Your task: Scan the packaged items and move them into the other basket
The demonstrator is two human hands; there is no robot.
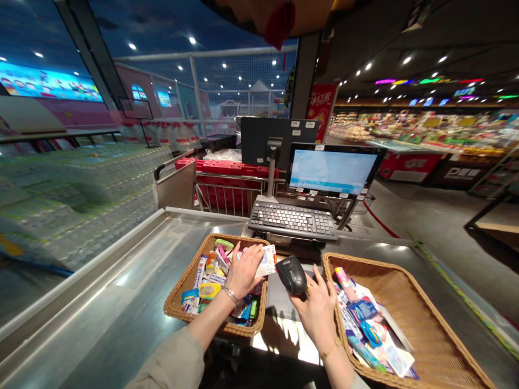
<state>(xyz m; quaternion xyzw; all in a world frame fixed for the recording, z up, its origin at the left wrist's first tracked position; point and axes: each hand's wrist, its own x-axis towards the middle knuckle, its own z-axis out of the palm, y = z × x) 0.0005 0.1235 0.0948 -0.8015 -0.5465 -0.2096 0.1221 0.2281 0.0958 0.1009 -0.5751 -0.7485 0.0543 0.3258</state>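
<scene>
My left hand (245, 270) is over the left wicker basket (173, 289), its fingers closed on a small white packet (267, 261) with print on it. The packet sticks out to the right, past the basket rim. Beneath the hand, the basket is filled with small colourful packs, sticks and bottles. My right hand (318, 308) grips a black barcode scanner (292, 274), whose head points left at the packet; its handle is mostly hidden by the hand. Right beside this hand, a larger wicker basket (430, 308) contains a heap of small packs and boxes along its left side.
Behind the baskets sits a black keyboard (292, 219) below a lit screen (332, 170) and a second monitor (275, 140) seen from behind. A metal counter (133, 281) extends left with a raised edge. Shopping carts (227, 192) and stacked bottle packs (81, 189) stand beyond.
</scene>
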